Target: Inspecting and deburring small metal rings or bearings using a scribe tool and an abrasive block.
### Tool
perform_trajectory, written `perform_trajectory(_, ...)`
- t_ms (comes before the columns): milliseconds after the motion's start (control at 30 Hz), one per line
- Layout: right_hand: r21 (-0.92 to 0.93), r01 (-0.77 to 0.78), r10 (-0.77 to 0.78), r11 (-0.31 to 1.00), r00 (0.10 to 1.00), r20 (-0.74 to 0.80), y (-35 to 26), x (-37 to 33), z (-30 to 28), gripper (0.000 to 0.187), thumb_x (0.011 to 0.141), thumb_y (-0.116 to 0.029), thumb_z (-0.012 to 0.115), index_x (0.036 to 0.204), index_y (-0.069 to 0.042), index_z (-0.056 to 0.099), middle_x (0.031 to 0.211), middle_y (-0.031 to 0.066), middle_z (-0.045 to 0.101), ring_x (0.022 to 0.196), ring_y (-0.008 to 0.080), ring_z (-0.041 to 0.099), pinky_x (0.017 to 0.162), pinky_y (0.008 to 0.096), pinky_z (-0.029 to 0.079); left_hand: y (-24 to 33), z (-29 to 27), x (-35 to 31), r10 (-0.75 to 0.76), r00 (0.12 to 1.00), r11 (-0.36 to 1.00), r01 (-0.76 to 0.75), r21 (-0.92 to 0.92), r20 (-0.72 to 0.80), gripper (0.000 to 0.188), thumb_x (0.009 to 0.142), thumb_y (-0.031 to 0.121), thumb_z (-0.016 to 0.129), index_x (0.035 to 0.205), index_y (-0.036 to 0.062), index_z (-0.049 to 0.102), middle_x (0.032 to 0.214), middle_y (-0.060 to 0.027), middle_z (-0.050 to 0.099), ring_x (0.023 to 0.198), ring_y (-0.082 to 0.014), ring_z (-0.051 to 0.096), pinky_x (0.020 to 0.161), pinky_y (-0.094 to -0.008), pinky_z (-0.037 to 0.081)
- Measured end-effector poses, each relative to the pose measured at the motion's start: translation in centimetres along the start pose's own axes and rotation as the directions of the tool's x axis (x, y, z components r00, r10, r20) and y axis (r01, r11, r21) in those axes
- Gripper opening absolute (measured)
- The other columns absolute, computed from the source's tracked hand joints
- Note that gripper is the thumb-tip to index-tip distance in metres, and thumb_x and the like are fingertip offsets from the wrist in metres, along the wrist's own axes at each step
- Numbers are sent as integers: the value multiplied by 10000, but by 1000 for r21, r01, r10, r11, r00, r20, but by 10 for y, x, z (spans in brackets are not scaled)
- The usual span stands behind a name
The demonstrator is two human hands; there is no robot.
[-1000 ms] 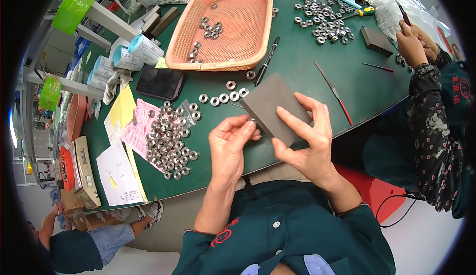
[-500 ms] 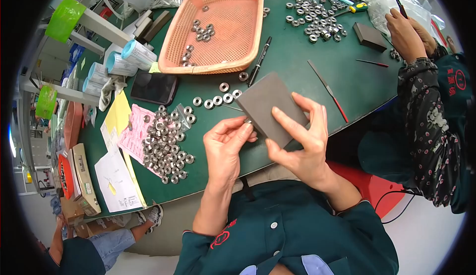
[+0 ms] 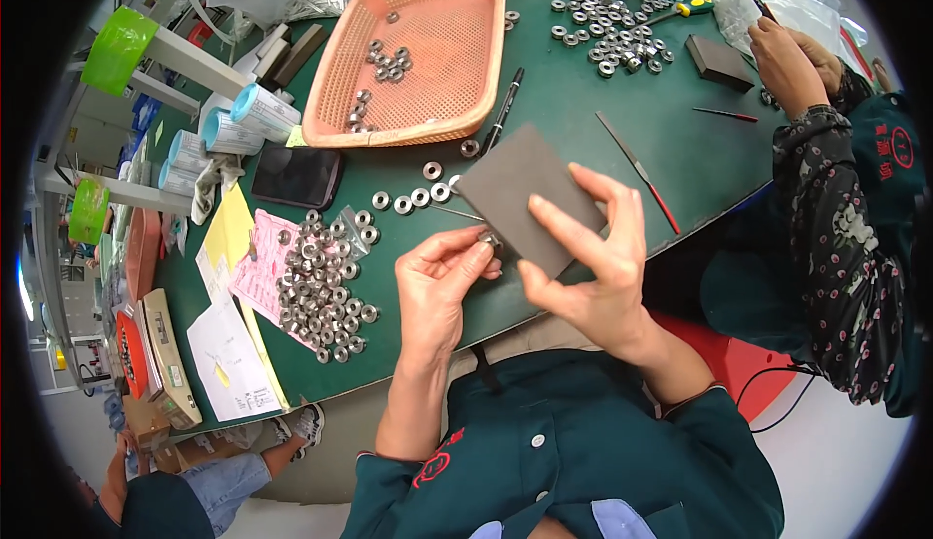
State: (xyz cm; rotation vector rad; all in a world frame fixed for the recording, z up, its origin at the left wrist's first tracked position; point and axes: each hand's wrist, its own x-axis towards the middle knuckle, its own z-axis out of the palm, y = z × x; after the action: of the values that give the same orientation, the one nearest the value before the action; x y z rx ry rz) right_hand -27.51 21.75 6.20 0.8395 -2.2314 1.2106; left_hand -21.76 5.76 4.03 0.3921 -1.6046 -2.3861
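Note:
My left hand [image 3: 432,286] is closed in a pinch on a small metal ring [image 3: 490,239], partly hidden by the fingertips. Thumb and spread fingers of my right hand [image 3: 601,262] grip a flat grey-brown block [image 3: 527,194], perhaps an abrasive block. It is tilted, with its lower left edge close to the ring; I cannot tell whether they touch. Left of my hands, a heap of metal rings [image 3: 321,296] lies partly on a pink sheet [image 3: 255,272]. Beyond the block, several more rings [image 3: 420,197] form a loose row beside a thin metal rod [image 3: 455,212].
An orange mesh basket [image 3: 321,129] holds some rings. A black pen [image 3: 505,106], a phone [image 3: 297,175] and a red-handled file [image 3: 637,165] lie on the green table [image 3: 573,102]. At the right, a co-worker's hands [image 3: 792,68] work near another block [image 3: 719,61] and scattered rings [image 3: 607,29].
The block in my right hand has shifted slightly up and turned a little. More of the ring in my left fingertips shows. The whole view has moved slightly.

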Motion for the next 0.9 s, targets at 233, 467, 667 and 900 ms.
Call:
perform_trajectory(233, 53, -72, 67, 996, 994, 92, 3, -11, -6, 544, 468, -120, 732, 1005, -97, 650, 1114, 211, 493, 925, 322, 499, 788, 389, 412, 3, -8, 5, -55, 998, 996, 52, -76, -38, 183, 809, 24, 623, 974, -53, 607, 813, -136, 644, 664, -135, 616, 627, -243, 521)
perform_trajectory(467, 25, -67, 63, 997, 992, 109, -1, -17, -3, 542, 472, -126, 732, 1006, -100, 648, 1117, 211, 488, 909, 318, 499, 767, 388, 409, -1, -6, 7, 7, 998, 999, -10, -48, -55, 179, 799, 4, 631, 964, -61, 609, 809, -117, 644, 660, -131, 615, 622, -242, 521)
perform_trajectory(667, 17, -63, 62, 998, 996, 69, -2, -6, 5, 534, 492, -140, 725, 1019, -118, 646, 1113, 209, 479, 919, 315, 487, 765, 382, 405, 2, 3, 7, 80, 990, 997, -81, -2, -118, 184, 792, -15, 630, 964, -72, 602, 784, -110, 643, 657, -124, 612, 630, -232, 515)
perform_trajectory(900, 35, -61, 59, 998, 997, 53, -5, -5, 5, 528, 510, -142, 733, 1028, -106, 641, 1124, 219, 471, 921, 337, 487, 780, 403, 406, 7, 6, 0, 41, 994, 998, -37, 41, -101, 191, 784, -20, 634, 963, -73, 597, 797, -107, 639, 693, -122, 613, 639, -234, 520)
